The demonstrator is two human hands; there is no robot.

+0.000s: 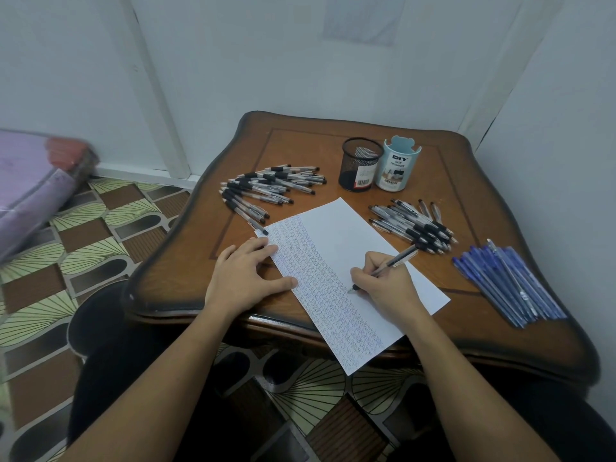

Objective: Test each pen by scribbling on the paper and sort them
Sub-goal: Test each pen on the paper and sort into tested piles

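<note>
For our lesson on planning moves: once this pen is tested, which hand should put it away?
Probably the right hand: it grips the pen, and a pen pile lies just beyond it. The left hand rests flat on the paper, steadying it.

Scribbles (320, 281) on paper (350, 228): too small to read. Pen (396, 260): mid-barrel hidden in right hand (383, 281); only tip and back end show. Left hand (246, 278) covers a bit of paper's left edge. Left pile (270, 188) and right pile (413, 225): pens overlap, can't count. Blue cup (398, 168): inside not visible. Its small print and the mesh cup (360, 165) label are illegible. Purple bundle (30, 195): blurred, cut by left edge. Forearms cut off at bottom. Wall sheet (363, 18): faint, cut by top edge.
</note>
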